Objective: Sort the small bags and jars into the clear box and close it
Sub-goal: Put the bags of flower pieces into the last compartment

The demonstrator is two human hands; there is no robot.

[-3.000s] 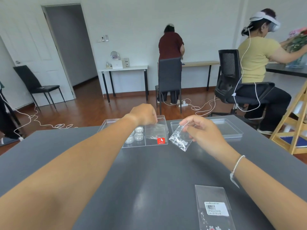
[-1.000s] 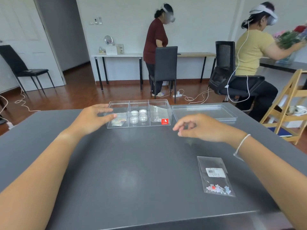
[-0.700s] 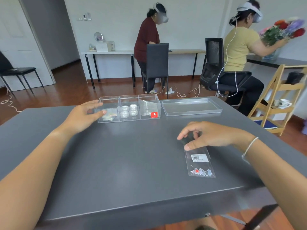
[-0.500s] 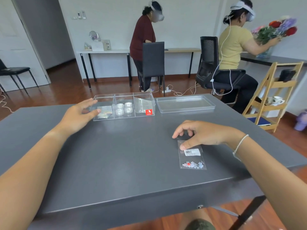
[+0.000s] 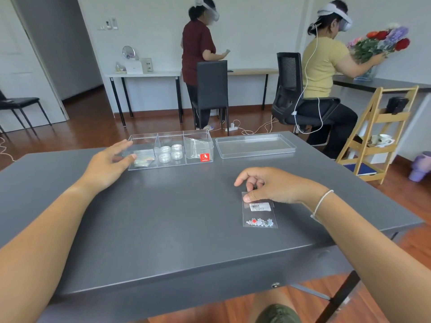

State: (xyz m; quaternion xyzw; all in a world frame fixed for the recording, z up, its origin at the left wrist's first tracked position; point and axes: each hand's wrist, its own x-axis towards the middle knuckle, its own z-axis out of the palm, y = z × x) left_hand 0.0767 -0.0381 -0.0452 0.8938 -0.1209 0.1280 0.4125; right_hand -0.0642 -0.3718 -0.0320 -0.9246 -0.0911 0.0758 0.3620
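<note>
A clear three-part box (image 5: pixel 130 165) stands at the far side of the grey table. Its left part holds a small bag (image 5: pixel 142 159), the middle part several small round jars (image 5: pixel 171 152), and the right part clear bags (image 5: pixel 195 147). The clear lid (image 5: pixel 255 155) lies flat just right of the box. My left hand (image 5: pixel 107 167) is open, fingertips touching the box's left end. A small bag with a barcode label and coloured beads (image 5: pixel 259 216) lies flat near the front right. My right hand (image 5: pixel 270 185) pinches its top edge, thumb on top.
The table's front edge (image 5: pixel 186 271) is close below the bag. Behind the table are two people with headsets, a black chair (image 5: pixel 212 89), an office chair (image 5: pixel 293 94), floor cables and a wooden shelf (image 5: pixel 377 136) at the right.
The bag my right hand held earlier is no longer in it. That hand has come down onto the beaded bag. My left hand has left the box's top for its left end.
</note>
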